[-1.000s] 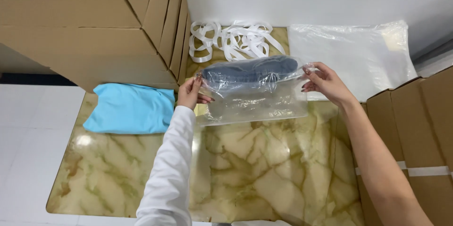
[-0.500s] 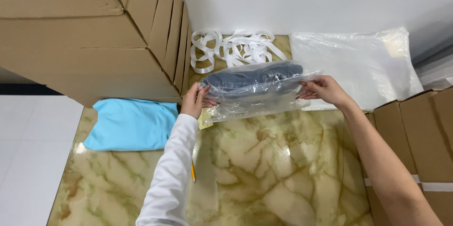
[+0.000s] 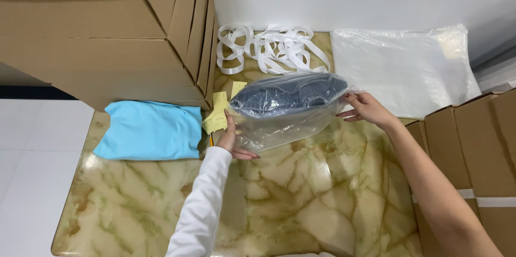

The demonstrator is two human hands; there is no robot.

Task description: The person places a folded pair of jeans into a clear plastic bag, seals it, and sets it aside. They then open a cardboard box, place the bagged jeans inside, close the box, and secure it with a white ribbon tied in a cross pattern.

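A clear plastic bag (image 3: 285, 122) with a folded dark grey garment (image 3: 287, 96) inside lies tilted over the marble table (image 3: 301, 198). My left hand (image 3: 232, 138), in a white sleeve, grips the bag's left edge from below. My right hand (image 3: 365, 109), arm bare, pinches the bag's right edge. The garment fills the upper part of the bag; the lower part is empty film.
A folded light blue cloth (image 3: 150, 131) lies left, under stacked cardboard boxes (image 3: 102, 31). Yellow paper slips (image 3: 217, 114) sit beside it. White ribbon strips (image 3: 269, 47) are tangled at the back. A stack of clear bags (image 3: 403, 69) is back right; more boxes (image 3: 473, 144) stand on the right.
Both hands have lowered the bag toward the table and tipped it; my left hand has slid down under its lower left edge. The view has shifted slightly.
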